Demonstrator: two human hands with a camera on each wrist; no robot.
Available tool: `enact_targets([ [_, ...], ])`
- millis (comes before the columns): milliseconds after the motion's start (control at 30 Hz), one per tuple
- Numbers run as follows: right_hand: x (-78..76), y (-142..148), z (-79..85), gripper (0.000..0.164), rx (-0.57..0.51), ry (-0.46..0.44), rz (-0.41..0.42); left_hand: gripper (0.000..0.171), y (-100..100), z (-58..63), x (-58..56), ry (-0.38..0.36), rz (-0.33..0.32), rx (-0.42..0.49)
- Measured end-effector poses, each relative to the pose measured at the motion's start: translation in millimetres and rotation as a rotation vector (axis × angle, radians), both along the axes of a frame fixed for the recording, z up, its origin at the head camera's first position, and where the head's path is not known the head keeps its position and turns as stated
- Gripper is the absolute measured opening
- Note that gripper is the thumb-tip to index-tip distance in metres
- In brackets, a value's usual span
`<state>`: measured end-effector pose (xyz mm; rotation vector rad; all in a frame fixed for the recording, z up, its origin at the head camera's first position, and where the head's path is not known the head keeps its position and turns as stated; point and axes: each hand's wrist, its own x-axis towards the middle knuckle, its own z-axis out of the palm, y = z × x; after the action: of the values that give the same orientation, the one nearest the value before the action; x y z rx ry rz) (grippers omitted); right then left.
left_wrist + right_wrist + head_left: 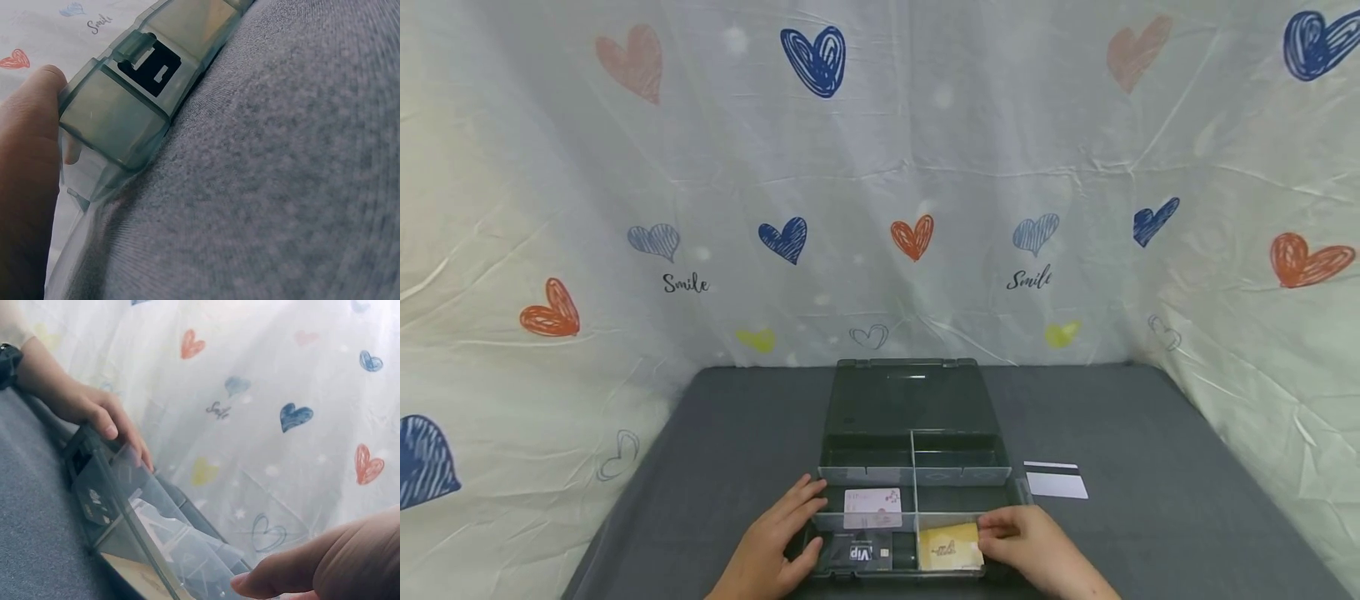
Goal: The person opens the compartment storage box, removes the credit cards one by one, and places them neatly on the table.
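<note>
A dark translucent divided box [917, 398] lies with its lid laid back in the head view. My left hand [778, 533] rests along its left edge, fingers spread and fairly straight. Under that hand, a black "Vip" card [859, 552] lies in the front left compartment. Behind it is a pale pink card [872, 507]. My right hand [1037, 542] pinches the right edge of a yellow card [951, 546] in the front right compartment. In the right wrist view, the thumb [275, 575] is by the box's side; its other fingertips are hidden.
To the right of the box, a white card [1056, 483] with a dark stripe lies on the grey cloth [1142, 433]. Behind stands a pale curtain [970, 250] printed with hearts. Clear dividers [913, 492] part the box into several compartments.
</note>
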<state>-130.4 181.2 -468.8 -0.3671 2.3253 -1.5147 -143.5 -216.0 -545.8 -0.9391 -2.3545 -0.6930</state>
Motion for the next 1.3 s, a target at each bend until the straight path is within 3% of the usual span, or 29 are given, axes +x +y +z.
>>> enact_targets([
  [367,-6.1,-24,2.3,0.032,-0.05,0.049,-0.081,0.05,1,1.0,-1.2,-0.002,-0.003,0.001],
  [700,-7.6,-27,-0.7,0.034,-0.199,-0.105,-0.036,0.05,2,-1.3,-0.9,-0.006,-0.012,0.013],
  [1300,-17.5,-12,10.9,0.041,-0.255,-0.189,0.015,0.049,1,0.5,-1.0,-0.004,-0.006,0.005],
])
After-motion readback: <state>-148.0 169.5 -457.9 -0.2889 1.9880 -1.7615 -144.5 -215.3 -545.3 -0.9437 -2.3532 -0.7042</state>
